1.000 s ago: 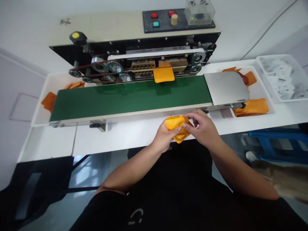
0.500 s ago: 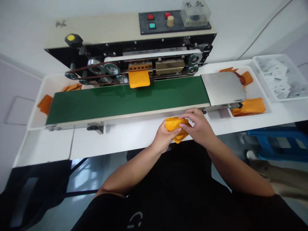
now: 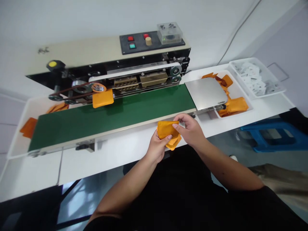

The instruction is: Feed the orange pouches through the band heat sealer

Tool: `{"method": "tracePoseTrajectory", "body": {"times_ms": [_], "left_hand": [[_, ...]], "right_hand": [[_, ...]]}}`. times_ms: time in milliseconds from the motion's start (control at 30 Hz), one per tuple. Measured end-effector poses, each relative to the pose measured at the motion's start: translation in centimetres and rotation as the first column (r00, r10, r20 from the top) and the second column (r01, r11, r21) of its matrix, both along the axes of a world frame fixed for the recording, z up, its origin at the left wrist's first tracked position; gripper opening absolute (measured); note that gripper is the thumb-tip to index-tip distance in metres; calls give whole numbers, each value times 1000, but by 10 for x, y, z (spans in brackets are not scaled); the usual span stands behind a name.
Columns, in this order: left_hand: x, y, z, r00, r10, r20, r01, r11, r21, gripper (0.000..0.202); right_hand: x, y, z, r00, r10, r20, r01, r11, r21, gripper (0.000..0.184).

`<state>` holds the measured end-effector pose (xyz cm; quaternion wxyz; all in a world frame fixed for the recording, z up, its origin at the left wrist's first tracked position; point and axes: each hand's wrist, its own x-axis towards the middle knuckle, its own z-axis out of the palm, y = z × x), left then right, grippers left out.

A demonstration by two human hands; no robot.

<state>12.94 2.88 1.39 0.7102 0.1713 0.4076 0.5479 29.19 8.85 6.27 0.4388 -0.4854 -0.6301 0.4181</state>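
Several orange pouches (image 3: pixel 166 129) are held in front of the green belt's near edge. My left hand (image 3: pixel 156 147) is closed round their lower left side, thumb across the front. At the upper right corner of the front pouch, my right hand (image 3: pixel 190 129) pinches with thumb and fingertips. Lower pouches stick out beneath the front one. On the band sealing machine (image 3: pixel 110 64), another orange pouch (image 3: pixel 103 98) hangs at the left rollers, over the green conveyor belt (image 3: pixel 115 118).
A metal plate (image 3: pixel 205 93) extends the belt to the right. Beyond it stand a white bin (image 3: pixel 249 112) with orange pouches and a clear tray (image 3: pixel 271 93) of small white packets. Another bin (image 3: pixel 14 147) with pouches is at left. A blue stool (image 3: pixel 276 134) and a person's trouser leg (image 3: pixel 281 179) are lower right.
The pouch on the sealing machine has travelled left along the rollers. The front pouch in my hands now stands raised above the others. The camera view has shifted.
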Motion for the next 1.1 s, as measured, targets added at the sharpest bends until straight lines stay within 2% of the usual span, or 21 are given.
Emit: {"method": "tracePoseTrajectory", "body": {"times_ms": [100, 200, 367, 500, 600, 700, 767, 833, 867, 900, 933, 967, 1000, 1033, 1067, 1100], "left_hand": [[3, 2, 1, 1000, 15, 11, -15, 1000, -10, 63], [4, 3, 1, 999, 42, 0, -42, 999, -4, 62], [2, 1, 1, 998, 61, -10, -61, 998, 5, 65], [-1, -1, 4, 998, 54, -17, -54, 997, -45, 70], [-1, 0, 7, 999, 45, -14, -46, 995, -88, 64], [-1, 2, 7, 998, 65, -6, -65, 992, -108, 60], [-2, 1, 6, 997, 82, 1, -81, 991, -108, 60], [-5, -2, 5, 997, 79, 13, -77, 992, -97, 60], [-7, -4, 4, 997, 71, 17, -69, 993, -92, 60], [-9, -6, 3, 998, 62, 18, -61, 994, -89, 60], [-12, -9, 2, 998, 59, 13, -57, 994, -88, 60], [-15, -11, 1, 998, 58, 3, -57, 994, -89, 59], [-18, -14, 0, 998, 59, -10, -60, 994, -92, 59], [-21, -16, -1, 998, 62, -23, -64, 993, -98, 58], [-24, -19, -2, 997, 64, -35, -68, 992, -104, 58], [-26, -21, -3, 997, 69, -46, -74, 991, -110, 58]], "right_hand": [[-2, 3, -3, 965, -74, -253, 44, 992, -122, 15], [-6, 5, -2, 935, -61, -350, -9, 981, -196, 17], [-6, 3, 0, 944, 4, -329, -96, 960, -261, 19], [-1, 2, -2, 964, 57, -258, -133, 949, -286, 20], [-1, 2, -4, 969, 148, -197, -206, 927, -313, 19], [-1, -2, -4, 976, 161, -150, -193, 953, -232, 16], [1, -6, 1, 989, 61, -133, -76, 991, -110, 14], [8, -12, 12, 992, -38, -118, 38, 999, -2, 14], [12, -16, 20, 995, -32, -95, 35, 999, 37, 16], [17, -21, 28, 998, 43, -55, -39, 997, 71, 17], [21, -27, 37, 983, 183, -2, -182, 979, 91, 20], [24, -35, 46, 926, 374, 54, -377, 922, 88, 24], [25, -43, 53, 812, 576, 93, -582, 811, 58, 29], [25, -53, 58, 661, 744, 102, -748, 664, 4, 33], [24, -63, 60, 519, 852, 73, -850, 523, -63, 35], [22, -72, 60, 434, 901, 15, -892, 432, -137, 36]]}}
